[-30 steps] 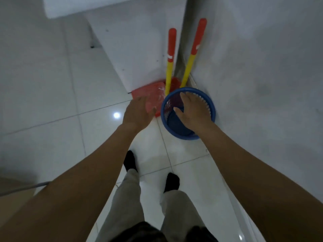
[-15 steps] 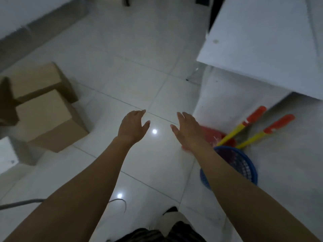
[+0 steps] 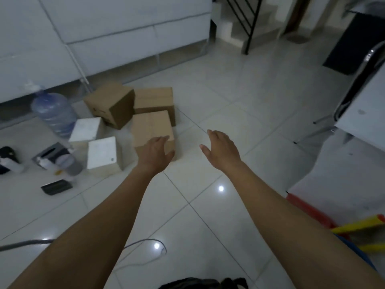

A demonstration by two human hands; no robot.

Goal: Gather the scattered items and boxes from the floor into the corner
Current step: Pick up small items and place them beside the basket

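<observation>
**Both hands empty above the tiles**

My left hand (image 3: 155, 154) and my right hand (image 3: 221, 152) are held out in front of me, backs up and fingers loosely spread, holding nothing. The left hand overlaps the near corner of the nearest cardboard box (image 3: 153, 128); I cannot tell whether it touches it. The right hand hangs over the bare tiled floor (image 3: 239, 113), apart from every box.

Behind the nearest box lies a second cardboard box (image 3: 155, 99). A third cardboard box (image 3: 110, 104) sits tipped on an edge just left of it. Two white boxes (image 3: 102, 152) stand to the left of the nearest one. A big water bottle (image 3: 55, 113) tilts behind them, and a flat black item (image 3: 56, 187) lies near them on the tiles.

A thin cable (image 3: 150, 239) loops beside my left forearm. At my far right lie a red dustpan (image 3: 308, 209) and yellow handles (image 3: 358, 226).
</observation>
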